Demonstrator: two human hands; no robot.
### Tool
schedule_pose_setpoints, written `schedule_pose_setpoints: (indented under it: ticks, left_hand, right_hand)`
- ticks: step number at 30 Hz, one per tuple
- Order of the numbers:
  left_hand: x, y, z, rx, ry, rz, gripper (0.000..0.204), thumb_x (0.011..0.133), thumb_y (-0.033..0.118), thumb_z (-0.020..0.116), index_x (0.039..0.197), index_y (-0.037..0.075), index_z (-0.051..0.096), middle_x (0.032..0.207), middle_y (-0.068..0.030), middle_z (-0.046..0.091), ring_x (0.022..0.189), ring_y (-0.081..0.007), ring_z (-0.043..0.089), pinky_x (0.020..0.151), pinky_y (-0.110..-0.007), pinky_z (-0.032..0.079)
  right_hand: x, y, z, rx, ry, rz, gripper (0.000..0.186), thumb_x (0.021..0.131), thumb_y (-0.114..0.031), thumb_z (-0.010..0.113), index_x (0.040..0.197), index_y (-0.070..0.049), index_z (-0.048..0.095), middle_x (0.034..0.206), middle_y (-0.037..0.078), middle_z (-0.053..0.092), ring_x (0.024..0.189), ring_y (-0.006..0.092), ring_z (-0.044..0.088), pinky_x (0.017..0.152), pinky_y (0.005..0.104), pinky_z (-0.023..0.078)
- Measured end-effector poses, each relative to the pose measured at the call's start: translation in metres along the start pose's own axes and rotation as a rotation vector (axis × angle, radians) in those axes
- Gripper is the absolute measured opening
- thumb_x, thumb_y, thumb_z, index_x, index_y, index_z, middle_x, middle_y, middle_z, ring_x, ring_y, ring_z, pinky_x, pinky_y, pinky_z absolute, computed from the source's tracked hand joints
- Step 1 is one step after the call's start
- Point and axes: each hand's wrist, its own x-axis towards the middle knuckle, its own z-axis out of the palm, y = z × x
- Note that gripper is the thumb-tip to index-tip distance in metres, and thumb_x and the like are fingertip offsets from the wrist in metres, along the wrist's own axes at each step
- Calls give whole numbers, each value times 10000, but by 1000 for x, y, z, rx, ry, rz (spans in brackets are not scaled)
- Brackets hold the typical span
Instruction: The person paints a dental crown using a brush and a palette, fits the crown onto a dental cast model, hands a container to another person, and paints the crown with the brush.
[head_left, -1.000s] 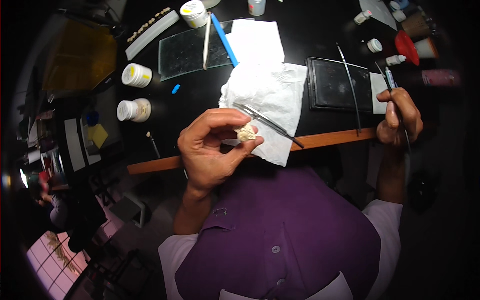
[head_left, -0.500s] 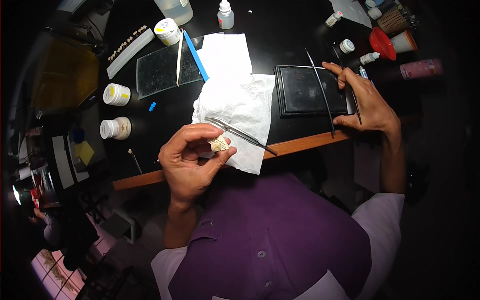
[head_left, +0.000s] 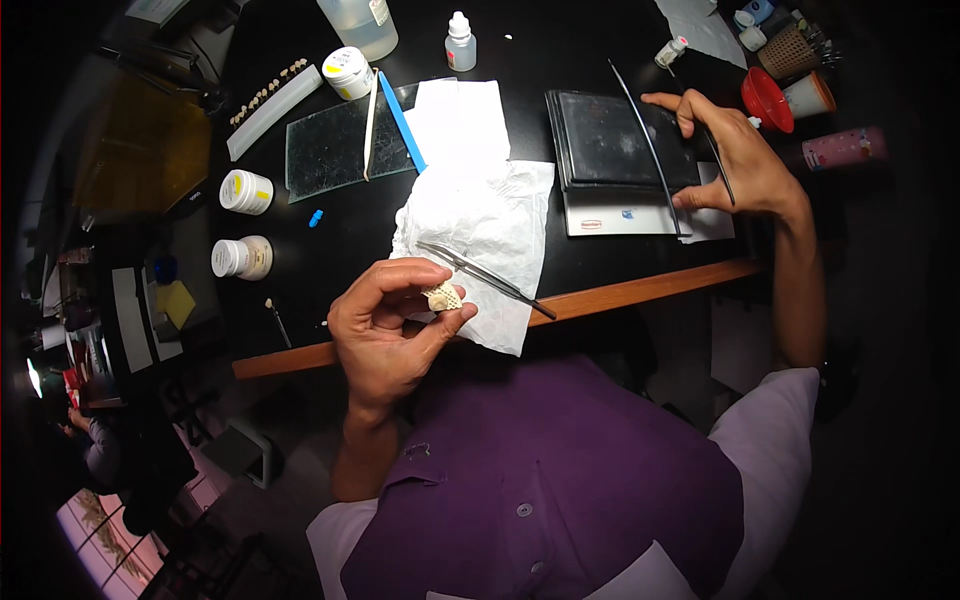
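Observation:
My left hand (head_left: 390, 315) pinches a small cream honeycomb block (head_left: 447, 293) between thumb and fingertips. A rounded pale piece (head_left: 438, 302) shows on its near side. Beneath it lies a crumpled white tissue (head_left: 480, 205) with steel tweezers (head_left: 490, 277) across it. My right hand (head_left: 735, 150) spans the right side of a flat black lid (head_left: 610, 140), thumb at the near edge and fingers at the far one. A white palette surface (head_left: 600, 217) shows below the lid's near edge. One thin dark brush (head_left: 645, 140) slants over the lid; another (head_left: 712, 150) runs along my right hand.
At the left stand white jars (head_left: 245, 192), a glass slab (head_left: 325, 155) with a blue-handled tool (head_left: 402, 120), and a shade rack (head_left: 275, 112). A dropper bottle (head_left: 460, 45) is at the back. A red bowl (head_left: 767, 100) stands right. The wooden table edge (head_left: 620, 292) runs in front.
My right hand has moved the black lid away from me, uncovering part of the white surface below. Both brushes moved along with it. My left hand still holds the honeycomb block.

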Motion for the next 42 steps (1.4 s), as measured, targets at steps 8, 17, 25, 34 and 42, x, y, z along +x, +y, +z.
schedule_pose_setpoints:
  ticks: [8,17,25,34,42]
  left_hand:
    - [-1,6,1,-10,12,-50,357,752,-148,837,1061,-46,690,1051,-128,700,946,-169,742,827,-268,647]
    - [-7,5,0,-34,33,-34,350,761,-154,827,1061,-40,688,1062,-128,702,959,-160,737,835,-265,643]
    - [-2,5,2,-18,12,-65,359,755,-147,838,1062,-37,688,1077,-129,697,967,-157,732,841,-263,638]
    - [1,-8,6,-19,11,-35,361,740,-145,845,1053,-38,699,1097,-146,686,965,-167,731,824,-258,641]
    - [0,-15,-2,-86,47,-19,367,732,-139,851,1054,-37,707,1085,-148,690,974,-169,726,812,-256,641]
  right_hand:
    - [50,30,-3,-111,-63,112,681,549,-211,919,975,-105,397,1470,267,556,1404,425,505,1191,567,389]
    - [65,55,11,-143,-90,88,641,607,-145,917,989,-117,403,1540,198,517,1435,437,462,1195,601,367]
    - [45,41,1,-156,96,-72,490,776,-236,886,1026,-86,492,1453,199,600,1357,368,565,1166,529,426]
    - [3,-48,74,504,716,89,394,1077,-200,429,1315,71,586,1154,187,739,851,85,592,755,234,472]
    - [20,-88,133,586,872,261,193,1033,-62,631,1170,65,681,977,148,760,815,125,697,705,241,542]
